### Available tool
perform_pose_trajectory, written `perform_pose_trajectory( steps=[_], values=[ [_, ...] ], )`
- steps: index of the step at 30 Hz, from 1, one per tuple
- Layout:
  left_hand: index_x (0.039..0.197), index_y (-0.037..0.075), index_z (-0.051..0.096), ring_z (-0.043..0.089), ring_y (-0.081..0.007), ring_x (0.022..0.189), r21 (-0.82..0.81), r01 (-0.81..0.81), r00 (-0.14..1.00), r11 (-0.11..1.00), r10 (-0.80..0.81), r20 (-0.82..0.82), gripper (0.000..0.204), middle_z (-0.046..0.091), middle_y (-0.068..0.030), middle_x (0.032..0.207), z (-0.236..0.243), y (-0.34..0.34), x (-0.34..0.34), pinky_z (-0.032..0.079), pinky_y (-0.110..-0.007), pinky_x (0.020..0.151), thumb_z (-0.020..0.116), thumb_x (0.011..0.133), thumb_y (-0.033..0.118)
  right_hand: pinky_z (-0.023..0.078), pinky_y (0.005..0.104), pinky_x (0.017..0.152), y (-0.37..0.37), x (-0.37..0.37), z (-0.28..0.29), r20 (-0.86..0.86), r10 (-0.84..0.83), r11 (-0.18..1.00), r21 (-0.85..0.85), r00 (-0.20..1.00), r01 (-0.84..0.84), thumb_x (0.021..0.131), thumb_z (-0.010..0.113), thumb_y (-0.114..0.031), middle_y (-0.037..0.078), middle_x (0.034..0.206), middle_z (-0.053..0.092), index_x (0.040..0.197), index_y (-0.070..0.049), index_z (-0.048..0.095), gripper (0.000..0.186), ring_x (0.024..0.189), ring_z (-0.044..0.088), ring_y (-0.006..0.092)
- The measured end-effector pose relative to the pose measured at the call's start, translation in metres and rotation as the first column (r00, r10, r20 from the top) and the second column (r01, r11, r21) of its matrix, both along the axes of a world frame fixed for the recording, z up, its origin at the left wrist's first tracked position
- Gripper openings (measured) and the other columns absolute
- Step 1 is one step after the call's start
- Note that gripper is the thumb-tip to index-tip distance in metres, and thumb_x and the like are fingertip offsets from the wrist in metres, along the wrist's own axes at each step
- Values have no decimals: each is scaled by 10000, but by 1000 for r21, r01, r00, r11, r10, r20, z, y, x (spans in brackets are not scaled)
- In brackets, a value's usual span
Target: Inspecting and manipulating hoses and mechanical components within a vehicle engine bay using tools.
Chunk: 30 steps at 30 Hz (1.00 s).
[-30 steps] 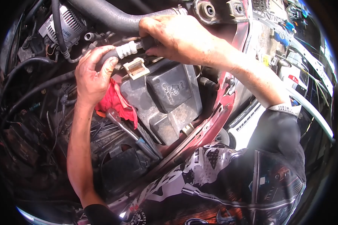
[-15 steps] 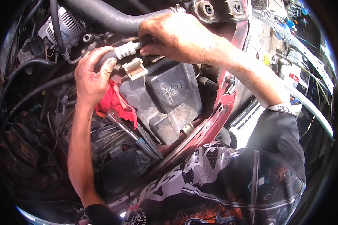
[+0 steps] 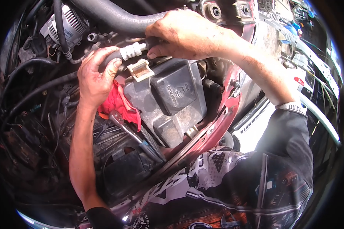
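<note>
My left hand (image 3: 97, 80) is closed around a black rubber hose (image 3: 113, 59), its thumb lying along it. A ribbed silver crimp fitting (image 3: 130, 51) sticks out of the hose toward the right. Beyond the fitting, my right hand (image 3: 187, 35) pinches a dark piece (image 3: 153, 41) at its end; the fingers partly hide that piece, so its kind is unclear. Just below the fitting stands a beige plastic clip (image 3: 140, 70), beside a black plastic reservoir (image 3: 175, 93). A crumpled red cloth (image 3: 125, 105) lies below my left hand.
A ratchet wrench (image 3: 128, 129) rests by the cloth. A thick black hose (image 3: 114, 16) crosses the top, with an alternator (image 3: 68, 27) at upper left. The red body edge (image 3: 214, 131) of the car runs between the engine bay and me.
The whole view has shifted slightly to the right. Both hands keep the same grip on the hose and the dark piece, with hardly any other movement.
</note>
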<state>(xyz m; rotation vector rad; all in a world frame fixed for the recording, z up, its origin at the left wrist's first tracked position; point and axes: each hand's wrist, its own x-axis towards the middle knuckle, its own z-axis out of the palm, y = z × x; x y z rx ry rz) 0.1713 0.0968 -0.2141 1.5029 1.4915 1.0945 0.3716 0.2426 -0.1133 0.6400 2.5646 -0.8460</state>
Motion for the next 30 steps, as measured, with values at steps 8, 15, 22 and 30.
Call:
perform_pose_trajectory(
  steps=[8, 15, 22, 30],
  values=[
    [1059, 10, 682, 669, -290, 868, -9, -5, 1000, 1000, 6, 28, 251, 697, -142, 960, 0, 0, 1, 502, -355, 793, 723, 849, 143, 542, 418, 727, -16, 6, -9, -203, -49, 978, 188, 978, 88, 805, 765, -237, 131, 835, 664, 974, -55, 601, 298, 826, 678, 332],
    [1059, 20, 683, 665, -283, 856, -22, 11, 1000, 1000, -10, 4, 248, 695, -138, 950, 1, -1, 0, 501, -353, 787, 722, 848, 146, 538, 429, 743, 7, -6, 5, 164, 0, 999, -48, 987, 8, 821, 752, -278, 140, 816, 665, 917, -43, 615, 289, 837, 687, 328],
    [1052, 32, 687, 660, -285, 842, 17, -13, 1000, 1000, 13, -1, 234, 697, -125, 933, 0, -1, 2, 502, -356, 771, 725, 840, 123, 524, 446, 743, -14, -1, -2, -96, 10, 972, 234, 995, 13, 808, 770, -276, 138, 906, 648, 1013, -49, 561, 371, 871, 657, 341],
    [997, 79, 719, 678, -291, 805, -24, -28, 999, 999, 29, 29, 226, 718, -116, 889, -1, -1, 2, 523, -374, 747, 739, 792, 174, 537, 439, 751, 2, 3, 0, -12, 42, 999, 27, 999, -42, 850, 712, -213, 165, 812, 671, 1010, -35, 652, 246, 812, 685, 349]
  ],
)
